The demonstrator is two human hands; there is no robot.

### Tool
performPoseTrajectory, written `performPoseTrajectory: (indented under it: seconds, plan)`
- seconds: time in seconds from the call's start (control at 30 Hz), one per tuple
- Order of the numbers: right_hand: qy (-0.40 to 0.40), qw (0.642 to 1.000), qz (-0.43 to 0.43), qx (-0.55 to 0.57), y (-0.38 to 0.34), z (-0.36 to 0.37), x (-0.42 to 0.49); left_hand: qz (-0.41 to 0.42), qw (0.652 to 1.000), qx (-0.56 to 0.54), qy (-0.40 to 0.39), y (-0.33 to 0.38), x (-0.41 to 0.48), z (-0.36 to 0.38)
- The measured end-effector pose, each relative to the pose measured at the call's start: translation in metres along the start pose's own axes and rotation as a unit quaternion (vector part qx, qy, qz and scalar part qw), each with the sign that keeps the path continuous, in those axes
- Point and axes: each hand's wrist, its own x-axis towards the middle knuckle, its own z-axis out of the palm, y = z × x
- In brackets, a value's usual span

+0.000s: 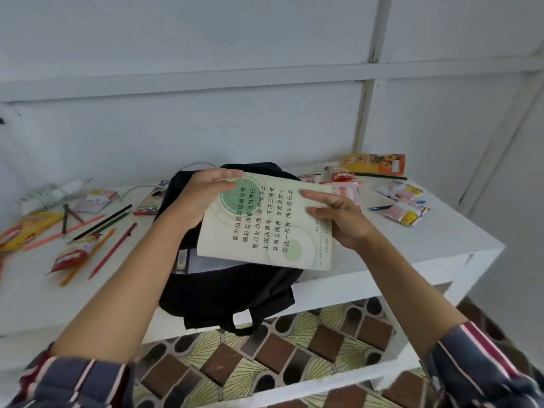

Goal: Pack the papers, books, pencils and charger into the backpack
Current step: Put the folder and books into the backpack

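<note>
The left hand [203, 195] grips the book [265, 228] at its 10 o'clock corner and the right hand [338, 219] pinches its 3 o'clock edge, holding it flat just above the backpack [229, 293]; the open mouth, directly beneath, shows papers [206, 265] inside

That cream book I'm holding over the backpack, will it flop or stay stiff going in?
The cream book is probably fairly stiff: it spans flat between the left hand and right hand with no visible sag. It looks thin, so likely light for its size. Its cover seems smooth, so it may slide easily into the open black backpack.
</note>
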Motion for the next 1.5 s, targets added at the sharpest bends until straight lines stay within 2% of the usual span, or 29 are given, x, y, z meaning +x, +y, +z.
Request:
performPoseTrajectory:
  seconds: [0.1,0.2,0.27,0.4,0.53,0.63,0.73,0.87,1.2,1.3,1.4,1.5]
  plan:
    - [0.030,0.999,0.022,0.000,0.005,0.002,-0.014,0.025,0.997,0.075,-0.003,-0.009,-0.007,0.001]
    - [0.067,0.996,0.055,0.003,0.012,-0.003,-0.028,0.004,0.997,0.069,0.032,-0.025,-0.013,-0.001]
    - [0.091,0.992,0.083,-0.006,0.016,-0.006,-0.039,0.001,0.992,0.129,-0.001,-0.035,-0.019,-0.007]
    - [0.107,0.988,0.107,-0.038,0.022,-0.007,-0.054,0.043,0.938,0.328,-0.109,-0.047,-0.031,-0.015]
    - [0.104,0.984,0.138,-0.036,0.024,-0.007,-0.058,0.081,0.890,0.432,-0.119,-0.053,-0.030,-0.023]
    - [0.110,0.981,0.151,-0.049,0.025,-0.010,-0.057,0.060,0.839,0.517,-0.159,-0.061,-0.020,-0.029]
    - [0.119,0.981,0.146,-0.045,0.025,-0.009,-0.055,0.056,0.814,0.552,-0.175,-0.065,-0.009,-0.031]
    - [0.162,0.978,0.133,-0.015,0.028,-0.001,-0.050,0.104,0.838,0.518,-0.137,-0.055,0.004,-0.039]
    - [0.320,0.939,0.099,0.082,0.046,0.033,-0.024,0.121,0.884,0.441,-0.101,-0.008,0.028,-0.049]
    - [0.369,0.919,0.061,0.120,0.049,0.050,-0.016,0.122,0.898,0.411,-0.098,-0.008,0.028,-0.051]
    - [0.392,0.900,0.011,0.189,0.053,0.064,-0.007,0.131,0.900,0.403,-0.103,-0.008,0.027,-0.053]
    - [0.423,0.882,-0.029,0.204,0.063,0.082,0.005,0.129,0.900,0.401,-0.110,-0.009,0.024,-0.053]
